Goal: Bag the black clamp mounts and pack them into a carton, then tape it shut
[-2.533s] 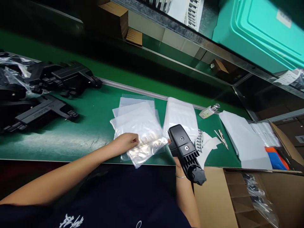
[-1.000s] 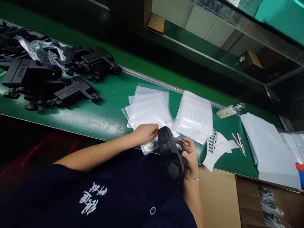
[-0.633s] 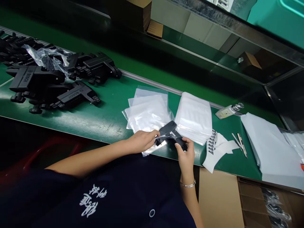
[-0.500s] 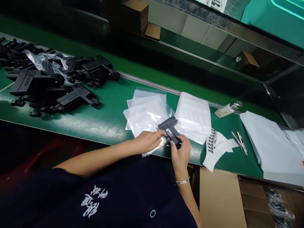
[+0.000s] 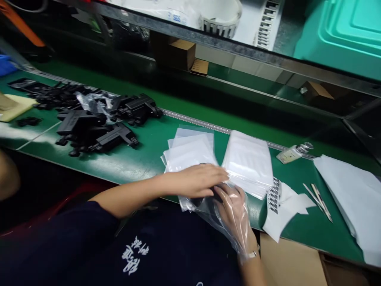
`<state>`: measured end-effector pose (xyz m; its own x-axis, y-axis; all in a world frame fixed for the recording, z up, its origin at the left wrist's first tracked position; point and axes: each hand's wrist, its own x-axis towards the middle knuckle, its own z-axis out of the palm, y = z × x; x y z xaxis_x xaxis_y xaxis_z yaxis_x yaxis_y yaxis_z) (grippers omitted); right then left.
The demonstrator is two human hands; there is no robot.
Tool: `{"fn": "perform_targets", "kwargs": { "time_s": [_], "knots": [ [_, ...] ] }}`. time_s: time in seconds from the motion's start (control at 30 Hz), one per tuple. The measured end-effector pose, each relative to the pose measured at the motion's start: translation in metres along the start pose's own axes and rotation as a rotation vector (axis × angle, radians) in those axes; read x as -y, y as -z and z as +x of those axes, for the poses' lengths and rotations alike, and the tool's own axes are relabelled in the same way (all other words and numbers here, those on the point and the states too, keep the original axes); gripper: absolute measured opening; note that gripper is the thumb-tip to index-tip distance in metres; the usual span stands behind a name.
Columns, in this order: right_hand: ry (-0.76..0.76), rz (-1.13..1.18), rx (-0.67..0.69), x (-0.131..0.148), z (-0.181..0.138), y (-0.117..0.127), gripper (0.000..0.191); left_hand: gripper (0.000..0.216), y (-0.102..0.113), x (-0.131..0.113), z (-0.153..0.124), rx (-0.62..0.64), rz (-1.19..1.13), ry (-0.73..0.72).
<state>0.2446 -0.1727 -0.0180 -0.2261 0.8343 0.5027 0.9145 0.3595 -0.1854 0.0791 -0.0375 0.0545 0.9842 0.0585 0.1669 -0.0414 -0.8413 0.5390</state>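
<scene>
My right hand is pushed wrist-deep into a clear plastic bag at the near edge of the green bench. It grips a black plastic part, mostly hidden, with only a dark sliver showing. My left hand lies on top of the bag's far end over the part, fingers slightly curled, holding the bag. Just beyond my left hand is a loose pile of clear bags.
A neat stack of bags lies to the right, with a label strip, white paper, thin tools, a small bottle and white sheets. Black parts are heaped at left. Another person's arm shows at the left edge.
My right hand has slid the black part into the clear bag and is now inside it. My left hand has moved on top of the bag. The view has shifted up and left.
</scene>
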Motion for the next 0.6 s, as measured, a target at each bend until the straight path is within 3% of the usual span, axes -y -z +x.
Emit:
{"fn": "perform_targets", "kwargs": {
  "time_s": [0.07,0.13,0.17,0.23,0.33,0.4,0.43,0.5,0.6],
  "knots": [
    [0.154,0.025,0.057,0.007,0.006,0.001,0.043,0.043,0.014,0.014,-0.005,0.208,0.062,0.189],
    [0.273,0.09,0.119,0.013,0.012,0.002,0.046,0.043,0.016,0.024,-0.011,0.41,-0.05,0.237],
    [0.282,0.134,0.121,0.013,0.015,0.002,0.046,0.044,0.014,0.028,-0.016,0.434,-0.143,0.252],
    [0.129,0.222,0.016,0.008,0.017,0.005,0.048,0.05,0.004,0.037,-0.031,0.296,-0.341,0.341],
    [-0.271,0.269,-0.344,-0.001,0.017,0.013,0.051,0.063,-0.016,0.046,-0.057,-0.194,-0.64,0.527],
    [-0.3,0.257,-0.421,0.001,0.022,0.016,0.047,0.079,-0.026,0.049,-0.069,-0.435,-0.742,0.62],
    [-0.22,0.247,-0.372,0.006,0.028,0.016,0.045,0.089,-0.029,0.047,-0.072,-0.469,-0.735,0.673],
    [-0.032,0.221,-0.164,0.019,0.044,0.011,0.042,0.109,-0.031,0.04,-0.073,-0.4,-0.637,0.766],
    [-0.045,0.198,0.017,0.032,0.068,0.003,0.049,0.121,-0.032,0.023,-0.072,-0.217,-0.491,0.741]
  ]
}}
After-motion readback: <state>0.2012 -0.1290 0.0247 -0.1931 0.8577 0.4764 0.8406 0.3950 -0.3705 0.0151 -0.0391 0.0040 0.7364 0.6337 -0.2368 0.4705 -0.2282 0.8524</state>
